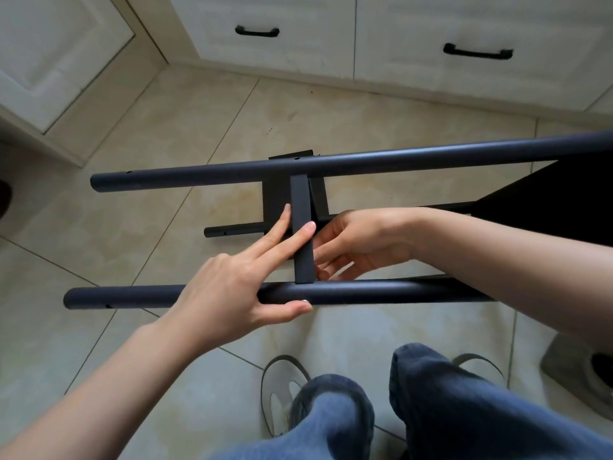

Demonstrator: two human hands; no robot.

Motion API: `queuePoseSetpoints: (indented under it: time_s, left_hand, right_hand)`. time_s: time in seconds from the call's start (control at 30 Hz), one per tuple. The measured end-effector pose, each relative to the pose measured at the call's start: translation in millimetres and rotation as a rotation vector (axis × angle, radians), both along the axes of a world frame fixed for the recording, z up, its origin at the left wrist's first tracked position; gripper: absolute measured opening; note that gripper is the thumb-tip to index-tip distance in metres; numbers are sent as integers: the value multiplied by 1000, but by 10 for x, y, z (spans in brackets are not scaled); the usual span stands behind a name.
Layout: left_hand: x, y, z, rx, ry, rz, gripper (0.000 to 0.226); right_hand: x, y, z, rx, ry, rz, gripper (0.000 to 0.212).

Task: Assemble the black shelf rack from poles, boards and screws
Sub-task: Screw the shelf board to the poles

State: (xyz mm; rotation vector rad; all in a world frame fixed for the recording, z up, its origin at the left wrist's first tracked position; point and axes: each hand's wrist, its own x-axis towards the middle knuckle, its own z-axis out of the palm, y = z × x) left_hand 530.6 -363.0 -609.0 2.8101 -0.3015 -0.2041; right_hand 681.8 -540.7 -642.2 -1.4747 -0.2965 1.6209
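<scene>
Two long black poles lie level across the view, the far pole [298, 167] and the near pole [381, 292]. A narrow black board edge [300, 207] spans between them. My left hand [232, 287] grips the near pole, thumb beneath it beside a small silver screw [303, 301], with index and middle fingers stretched along the board's left side. My right hand [358, 244] is on the board's right side, its fingers curled in against the lower part; the fingertips are partly hidden. A third, lower pole [232, 231] and a wide black board [547, 200] show behind.
White cabinets with black handles [477, 52] stand at the back and left. The floor is beige tile [132, 210]. My knees in jeans and a shoe [282, 386] are just below the near pole. A grey object [577, 373] sits at the lower right.
</scene>
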Motion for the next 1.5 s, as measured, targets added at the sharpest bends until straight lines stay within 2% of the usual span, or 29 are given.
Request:
queuePoseSetpoints:
  time_s: [0.17, 0.3, 0.47, 0.67, 0.83, 0.93, 1.07, 1.4, 1.5]
  left_hand:
    - [-6, 0, -16, 36, 6, -15, 88]
    - [5, -22, -18, 59, -42, -1, 90]
    - [24, -26, -7, 39, -97, -32, 90]
    - [24, -24, -10, 58, -116, -27, 90]
    - [22, -29, -17, 67, -125, -27, 90]
    - [23, -25, -18, 67, -121, -25, 90]
    - [24, -26, -20, 65, -126, -29, 89]
    - [35, -29, -22, 62, -145, -36, 89]
    - [31, -28, -23, 79, -152, -41, 89]
  right_hand:
    - [1, 2, -64, -1, 41, 69, 21]
    - [9, -11, -84, -7, 33, 74, 14]
    - [-2, 3, -94, -32, 1, 99, 28]
    - [-15, 14, -85, -36, 10, 134, 33]
    - [15, -21, -61, -16, 48, 152, 22]
    - [0, 7, -58, -43, 26, 174, 30]
    - [-67, 46, -73, -58, -8, 194, 25]
    - [17, -29, -62, -34, 50, 145, 22]
    - [-32, 26, -76, -62, 39, 166, 34]
